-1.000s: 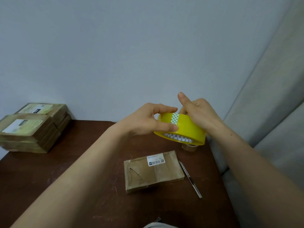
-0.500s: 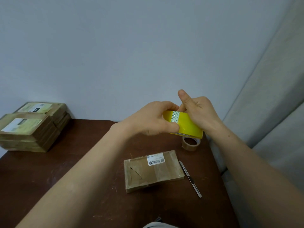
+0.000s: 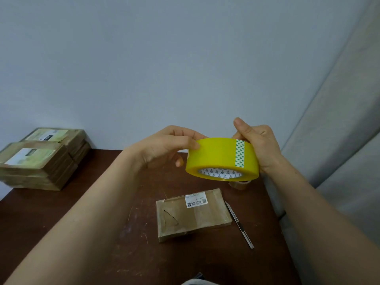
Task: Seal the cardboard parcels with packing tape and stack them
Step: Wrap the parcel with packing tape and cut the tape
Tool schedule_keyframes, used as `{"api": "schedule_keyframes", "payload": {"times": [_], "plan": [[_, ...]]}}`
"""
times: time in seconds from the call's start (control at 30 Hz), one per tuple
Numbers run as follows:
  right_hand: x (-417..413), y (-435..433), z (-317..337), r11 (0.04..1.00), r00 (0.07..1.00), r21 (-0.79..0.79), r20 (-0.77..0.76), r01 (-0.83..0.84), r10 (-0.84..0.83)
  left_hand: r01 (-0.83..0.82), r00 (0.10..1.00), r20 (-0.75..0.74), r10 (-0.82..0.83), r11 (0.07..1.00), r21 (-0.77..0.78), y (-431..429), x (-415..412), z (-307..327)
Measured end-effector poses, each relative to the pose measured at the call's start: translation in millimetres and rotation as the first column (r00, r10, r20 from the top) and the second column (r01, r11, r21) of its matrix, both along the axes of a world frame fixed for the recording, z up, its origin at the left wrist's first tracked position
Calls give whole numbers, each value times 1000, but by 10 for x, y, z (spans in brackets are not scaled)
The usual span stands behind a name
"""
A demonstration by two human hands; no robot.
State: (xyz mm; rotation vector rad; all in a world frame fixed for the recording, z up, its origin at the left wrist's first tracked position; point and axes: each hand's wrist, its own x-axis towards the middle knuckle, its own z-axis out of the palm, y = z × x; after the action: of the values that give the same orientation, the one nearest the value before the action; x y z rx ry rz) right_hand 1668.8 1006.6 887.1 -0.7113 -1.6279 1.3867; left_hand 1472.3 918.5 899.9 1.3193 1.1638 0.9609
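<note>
Both hands grip a yellow roll of packing tape [image 3: 222, 159] above the flat brown cardboard parcel [image 3: 192, 213]. Left hand [image 3: 164, 149] pinches its rim; right hand [image 3: 257, 145] curls behind, apparently seeking the tape's end.

**Yellow roll over brown card and dark wood**

The tape roll [image 3: 218, 156], right of the frame's centre, is bright yellow. A white strip [image 3: 240, 153] printed with small green triangles crosses its outer face, and its core [image 3: 218, 173] shows the same green-on-white pattern. Below it, the parcel [image 3: 192, 214] is dull brown card with a white label [image 3: 195, 200] in black print and a thin dark triangle outline on its left half. The table [image 3: 30, 212] is dark reddish brown, flecked with pale scratches. At the left edge, the stacked parcels [image 3: 41, 169] are brown with pale green and white labels. The knife [image 3: 239, 224] is silver and black. The wall [image 3: 144, 68] is pale grey-blue, and the fabric [image 3: 339, 120] at the right is light grey.
</note>
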Motion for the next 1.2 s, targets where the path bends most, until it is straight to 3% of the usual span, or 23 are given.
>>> {"api": "schedule_keyframes", "payload": {"times": [0.2, 0.33, 0.6, 0.8, 0.87, 0.97, 1.07, 1.2], "plan": [[7, 4, -12, 997, 997, -39, -22, -71, 70, 176, 966, 202, -161, 983, -57, 8, -8, -46], [48, 36, -29, 988, 993, -111, -63, -107, 101, 164, 960, 240, -142, 984, -74, 11, -3, -74], [36, 14, 3, 991, 991, -55, 41, -125, 127, 55, 997, -58, -59, 997, -58, -5, 115, 12], [-37, 1, 10, 986, 974, 6, 157, -167, 164, 8, 951, -308, -30, 997, -71, 30, 152, 85], [-42, -6, 2, 986, 972, 1, 168, -168, 166, 16, 968, -250, -35, 997, -77, 18, 154, 77], [-13, 16, 4, 990, 985, -17, 107, -137, 138, 48, 999, 26, -46, 995, -90, -13, 94, 18], [7, 37, 21, 989, 988, -42, 60, -140, 142, 155, 969, 209, -134, 984, -88, -33, 14, -11], [2, 22, 54, 983, 981, -37, 69, -180, 182, 130, 978, 173, -113, 987, -89, -33, 20, 31]]}}
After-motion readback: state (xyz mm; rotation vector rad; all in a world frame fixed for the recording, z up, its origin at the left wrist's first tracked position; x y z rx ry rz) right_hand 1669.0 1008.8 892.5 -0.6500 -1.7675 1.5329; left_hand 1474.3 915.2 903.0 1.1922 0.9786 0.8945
